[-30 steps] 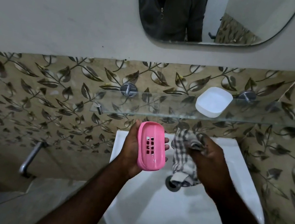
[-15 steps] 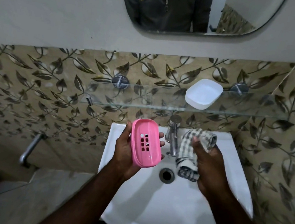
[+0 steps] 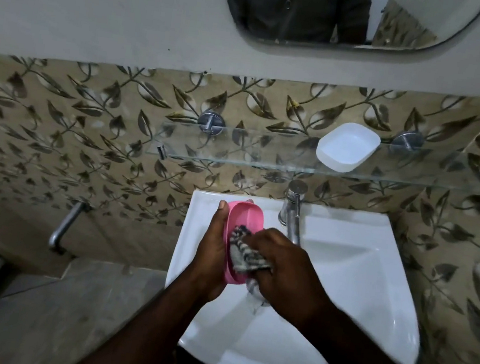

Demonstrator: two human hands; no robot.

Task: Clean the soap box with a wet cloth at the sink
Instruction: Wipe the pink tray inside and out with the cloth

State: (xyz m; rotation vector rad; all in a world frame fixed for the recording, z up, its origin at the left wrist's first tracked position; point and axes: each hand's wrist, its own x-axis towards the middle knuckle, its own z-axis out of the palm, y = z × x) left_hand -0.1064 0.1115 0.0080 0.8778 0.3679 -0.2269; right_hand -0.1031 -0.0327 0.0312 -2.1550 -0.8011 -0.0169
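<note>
1. A bathroom wall is filling the background. It is plain plaster above and leaf-patterned tiles (image 3: 87,139) below. A rounded mirror (image 3: 418,25) at the top is reflecting the person's dark zipped jacket.
2. A glass shelf (image 3: 237,148) is running across the tiles on two round metal mounts. A white plastic tray (image 3: 347,146) is sitting on it toward the right end.
3. Below the shelf, a white sink (image 3: 357,272) is standing out from the wall, with a chrome tap (image 3: 292,209) rising at its back rim. Whether water is running cannot be told.
4. A metal pipe (image 3: 65,228) is jutting from the tiles well to the left of the sink.
5. The pink soap box (image 3: 247,219) is being held above the left part of the basin, just left of the tap. It is tilted up on its long edge, with its hollow side facing the right hand.
6. The left hand (image 3: 213,254) is gripping the box from behind. Its thumb is lying along the near left rim, and its fingers (image 3: 248,201) are wrapping around the back, with a tip showing over the top edge.
7. The right hand (image 3: 283,265) is clutching a checked cloth (image 3: 246,253). Its fingers (image 3: 259,238) are curled tightly around the cloth and are pressing it into the hollow of the box.
8. A loose end of the cloth is hanging below the right hand over the basin.
</note>
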